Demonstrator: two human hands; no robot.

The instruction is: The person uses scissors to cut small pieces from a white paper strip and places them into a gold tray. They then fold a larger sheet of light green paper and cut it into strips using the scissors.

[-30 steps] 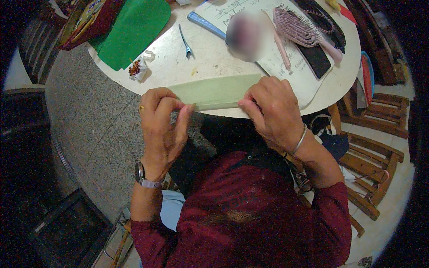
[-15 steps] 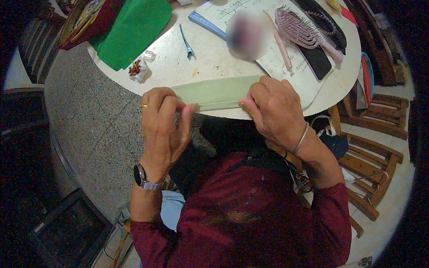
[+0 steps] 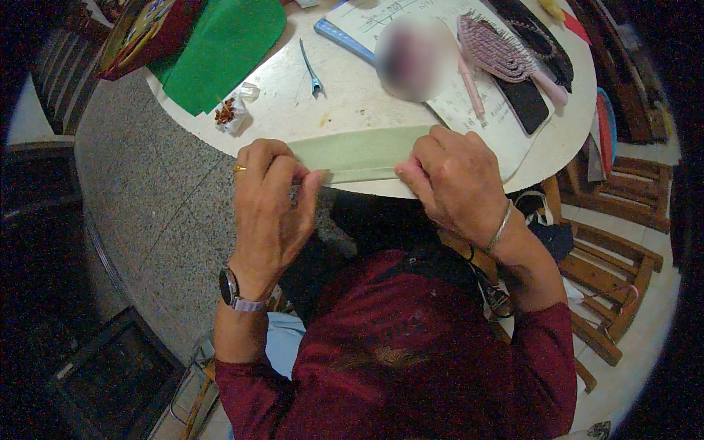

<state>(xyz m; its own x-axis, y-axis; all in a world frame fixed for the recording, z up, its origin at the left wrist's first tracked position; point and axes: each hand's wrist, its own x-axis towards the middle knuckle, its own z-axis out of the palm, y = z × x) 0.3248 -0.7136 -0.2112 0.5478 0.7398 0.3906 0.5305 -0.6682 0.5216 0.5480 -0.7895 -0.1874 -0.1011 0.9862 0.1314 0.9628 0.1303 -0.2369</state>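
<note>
Nearest to us, our red sleeves come up from the lower edge, and our two hands meet at the near edge of the white round table [image 3: 345, 110]. Our left hand [image 3: 270, 202], with a ring on one finger and a watch [image 3: 233, 290] at the wrist, pinches the left end of a pale green strip [image 3: 359, 152] between thumb and fingertips, closed tight on it. Our right hand [image 3: 456, 180], with a thin bangle [image 3: 500, 226] at the wrist, presses down on the right end of the same strip, fingers bent over it and gripping it against the table's edge. The strip lies flat along the near edge of the table, stretched between both hands.

Just beyond the strip, toward the middle of the table, lie a small blue clip-like tool [image 3: 312, 70] and, nearer the left edge, a crumpled clear wrapper [image 3: 233, 111] with red bits inside. Farther back, a sheet of dark green felt [image 3: 224, 48] hangs over the far left edge. A blue ruler [image 3: 345, 40] rests on a written sheet of paper [image 3: 484, 110] at the far side, with a pink pen [image 3: 471, 86], a pink hairbrush [image 3: 506, 55] and a black phone [image 3: 524, 106] toward the right edge. Wooden chairs [image 3: 609, 271] stand on the floor to the right of the table.
</note>
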